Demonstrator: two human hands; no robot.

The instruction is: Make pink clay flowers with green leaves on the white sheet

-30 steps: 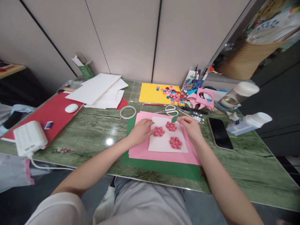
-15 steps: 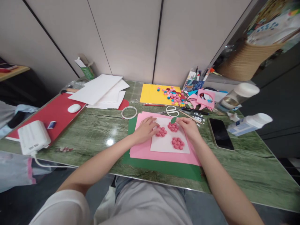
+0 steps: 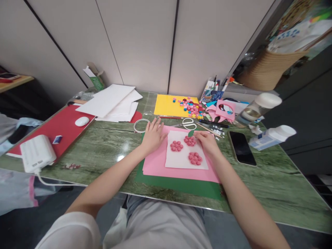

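A white square sheet (image 3: 181, 164) bears three clusters of pink rolled-paper pieces: the left flower (image 3: 176, 146), the upper flower (image 3: 190, 140) and the lower flower (image 3: 195, 158). It lies on pink paper (image 3: 155, 162), with green paper (image 3: 181, 188) beneath. My right hand (image 3: 207, 141) pinches a small green paper leaf (image 3: 191, 133) at the upper flower's top edge. Fingers spread, my left hand (image 3: 153, 136) rests on the pink paper's left side, near the tape roll (image 3: 141, 126).
White-handled scissors (image 3: 189, 123) lie just beyond the sheets. Behind them, yellow paper (image 3: 166, 105) carries many small coloured paper rolls. To the right are a phone (image 3: 241, 148), a white bottle (image 3: 272, 137) and a clear bottle (image 3: 256, 109). White papers (image 3: 111, 100) lie at the back left.
My left hand has moved left and away, off the white sheet and the left flower, onto the pink paper. My right hand stays at the upper flower with the leaf.
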